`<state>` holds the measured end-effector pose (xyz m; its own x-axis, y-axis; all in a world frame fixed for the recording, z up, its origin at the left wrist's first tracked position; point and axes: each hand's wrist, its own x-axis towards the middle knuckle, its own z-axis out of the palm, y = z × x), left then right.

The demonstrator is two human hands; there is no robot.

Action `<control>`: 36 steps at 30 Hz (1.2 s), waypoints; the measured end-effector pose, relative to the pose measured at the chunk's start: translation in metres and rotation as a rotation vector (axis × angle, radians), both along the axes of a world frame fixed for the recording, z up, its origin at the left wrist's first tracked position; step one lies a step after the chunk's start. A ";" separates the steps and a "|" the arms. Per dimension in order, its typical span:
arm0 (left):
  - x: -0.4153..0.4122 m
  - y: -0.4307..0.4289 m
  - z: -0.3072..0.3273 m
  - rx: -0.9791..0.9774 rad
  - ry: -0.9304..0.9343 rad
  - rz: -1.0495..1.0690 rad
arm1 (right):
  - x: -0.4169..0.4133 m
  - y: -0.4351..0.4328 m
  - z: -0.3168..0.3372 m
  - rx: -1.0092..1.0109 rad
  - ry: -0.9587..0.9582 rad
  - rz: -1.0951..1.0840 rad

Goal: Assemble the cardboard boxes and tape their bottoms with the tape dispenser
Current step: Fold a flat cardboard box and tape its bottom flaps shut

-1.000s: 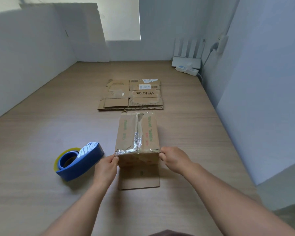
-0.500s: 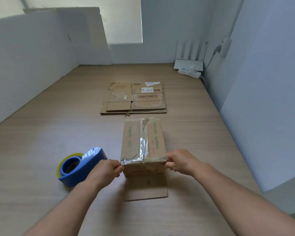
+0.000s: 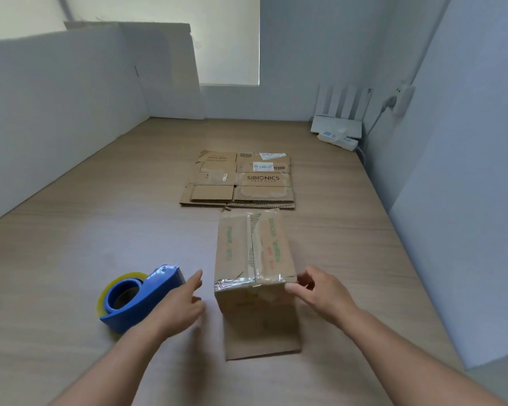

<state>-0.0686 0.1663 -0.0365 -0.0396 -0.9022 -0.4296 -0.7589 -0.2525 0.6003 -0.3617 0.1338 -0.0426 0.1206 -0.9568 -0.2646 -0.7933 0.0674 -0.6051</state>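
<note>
An assembled cardboard box (image 3: 254,259) stands upside down on the wooden table, with clear tape along its centre seam and over the near edge. A loose flap lies flat toward me under it. My right hand (image 3: 320,291) touches the box's near right corner with fingers spread. My left hand (image 3: 182,306) hovers open between the box and the blue tape dispenser (image 3: 138,300), apart from the box and partly covering the dispenser's right end. The dispenser lies on its side with a yellowish tape roll in it.
Several flattened cardboard boxes (image 3: 238,180) lie just behind the assembled box. White panels wall the table on the left, back and right. A white router (image 3: 339,118) and power strip (image 3: 336,139) sit in the far right corner.
Both hands have released the box's near corners. My left hand has opened and moved left toward the tape dispenser; my right hand's fingers have loosened on the corner.
</note>
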 end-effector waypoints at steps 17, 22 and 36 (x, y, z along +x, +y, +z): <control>-0.043 -0.041 0.023 0.136 0.208 0.338 | 0.026 -0.048 0.011 0.325 -0.152 -0.257; -0.059 -0.049 0.066 -0.006 0.346 0.342 | 0.026 -0.054 0.047 0.092 -0.384 -0.244; -0.040 -0.023 0.097 -0.309 0.797 0.472 | 0.005 -0.021 0.080 -0.119 -0.912 -0.346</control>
